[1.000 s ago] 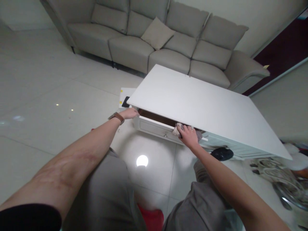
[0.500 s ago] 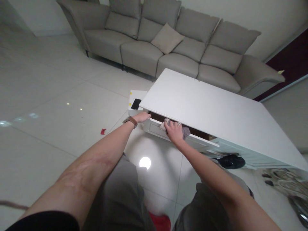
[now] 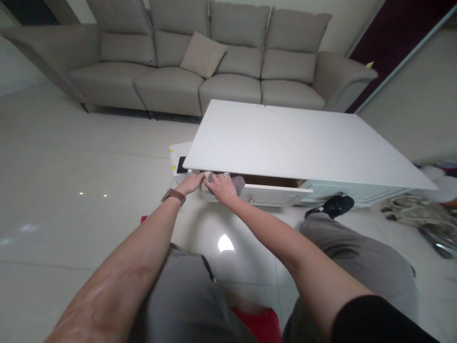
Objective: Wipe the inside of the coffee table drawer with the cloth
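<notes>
A long white coffee table [image 3: 285, 143] stands in front of me with one drawer [image 3: 274, 194] pulled partly out. My right hand [image 3: 222, 187] is closed over a grey and white cloth [image 3: 237, 183], pressing it on the top edge of the drawer front near its left end. Close beside it, my left hand [image 3: 193, 183] has its fingers bent at the drawer's left corner, touching the drawer or the cloth's edge. The drawer's dark inside shows to the right of the cloth. A small round knob [image 3: 251, 199] sits on the drawer front.
Behind the table runs a grey sofa [image 3: 171, 85] with a beige cushion [image 3: 203, 55]. A white box [image 3: 173, 153] with a dark phone-like object [image 3: 181, 165] is by the table's left end. A red item [image 3: 259, 324] lies below me; a patterned bundle [image 3: 417, 209] lies at right.
My right hand has slid the cloth left along the drawer edge, up to my left hand. My view has turned to the right.
</notes>
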Tool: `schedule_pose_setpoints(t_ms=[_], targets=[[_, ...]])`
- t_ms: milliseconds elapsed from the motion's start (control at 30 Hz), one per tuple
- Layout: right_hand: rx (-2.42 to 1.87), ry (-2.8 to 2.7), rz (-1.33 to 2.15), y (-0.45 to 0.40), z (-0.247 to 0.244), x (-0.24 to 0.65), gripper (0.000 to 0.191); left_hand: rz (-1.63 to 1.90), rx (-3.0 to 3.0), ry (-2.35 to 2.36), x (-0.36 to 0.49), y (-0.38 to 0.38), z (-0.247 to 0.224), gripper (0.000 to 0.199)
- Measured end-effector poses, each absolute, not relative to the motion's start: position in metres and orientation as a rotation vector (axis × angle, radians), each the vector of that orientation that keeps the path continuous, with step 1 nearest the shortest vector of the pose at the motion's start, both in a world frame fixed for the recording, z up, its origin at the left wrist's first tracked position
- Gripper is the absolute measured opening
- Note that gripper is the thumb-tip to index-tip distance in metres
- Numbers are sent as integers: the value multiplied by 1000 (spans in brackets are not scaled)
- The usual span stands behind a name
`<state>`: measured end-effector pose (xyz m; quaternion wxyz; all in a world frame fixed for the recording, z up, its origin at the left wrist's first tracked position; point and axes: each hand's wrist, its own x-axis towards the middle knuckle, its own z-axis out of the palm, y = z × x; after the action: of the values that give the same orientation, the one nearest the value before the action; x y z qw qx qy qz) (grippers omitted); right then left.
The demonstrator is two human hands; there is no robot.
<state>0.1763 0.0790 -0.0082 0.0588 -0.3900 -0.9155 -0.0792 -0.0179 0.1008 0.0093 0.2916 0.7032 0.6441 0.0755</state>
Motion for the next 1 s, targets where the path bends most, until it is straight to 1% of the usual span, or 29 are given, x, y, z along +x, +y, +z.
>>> schedule_pose_setpoints(t_ms=[133, 300, 433, 533, 667, 800, 900, 1000], targets=[[-1230, -2813, -274, 77, -4, 235, 48, 195, 1830, 1809, -13, 102, 6, 61], [-1364, -2868, -347, 74, -2, 339, 60, 122, 1919, 1730, -4, 105, 5, 53], [-1573, -2823, -443, 68, -2, 429, 63, 40, 1949, 1695, 0, 108, 5, 58], [-1749, -2683, -466, 62, -7, 483, 65, 34, 1951, 1697, 0, 110, 3, 59], [-1966, -2272, -340, 57, -23, 521, 67, 66, 1955, 1687, 0, 110, -1, 60], [-1936, -1744, -45, 58, -46, 525, 69, 72, 1956, 1699, -1, 109, -2, 61], [-1892, -1114, 261, 61, -67, 520, 68, 58, 1948, 1719, -1, 110, -2, 62], [-1841, -533, 526, 63, -86, 511, 62, 38, 1930, 1761, 2, 112, -2, 65]])
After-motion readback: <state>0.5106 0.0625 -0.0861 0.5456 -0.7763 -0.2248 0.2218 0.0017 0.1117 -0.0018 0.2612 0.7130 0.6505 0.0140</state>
